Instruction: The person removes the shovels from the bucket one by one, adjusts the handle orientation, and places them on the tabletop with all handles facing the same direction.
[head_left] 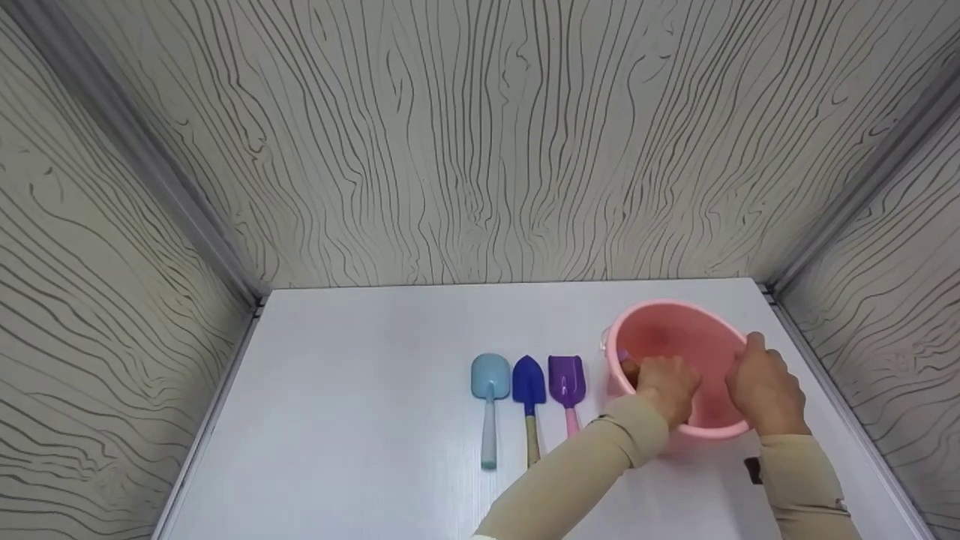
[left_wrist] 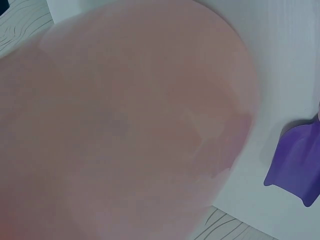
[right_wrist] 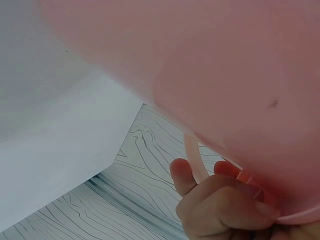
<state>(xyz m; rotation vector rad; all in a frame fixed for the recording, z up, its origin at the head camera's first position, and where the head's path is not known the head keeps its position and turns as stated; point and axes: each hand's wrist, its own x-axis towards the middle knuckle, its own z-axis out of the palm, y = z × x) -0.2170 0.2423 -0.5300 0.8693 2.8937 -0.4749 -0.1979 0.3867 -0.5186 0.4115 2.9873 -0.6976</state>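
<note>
A pink bucket [head_left: 705, 337] stands tilted at the right of the white table. My right hand [head_left: 766, 386] grips its right rim; in the right wrist view the fingers [right_wrist: 225, 207] curl at the rim beside the pale handle [right_wrist: 194, 155]. My left hand [head_left: 666, 386] reaches inside over the near rim, and its fingertips are mostly hidden. Close by it a bit of purple [head_left: 624, 355] shows inside the bucket; I cannot tell whether the hand holds it. Through the bucket wall [left_wrist: 125, 75], a purple patch [left_wrist: 235, 140] shows in the left wrist view.
Left of the bucket lie a light blue toy shovel [head_left: 490, 379], a dark blue one [head_left: 529, 382] and a purple one [head_left: 567, 379], side by side with handles towards me. A small dark object [head_left: 753, 470] lies by the right sleeve. Wood-patterned panels [head_left: 487, 150] enclose the table [head_left: 345, 405].
</note>
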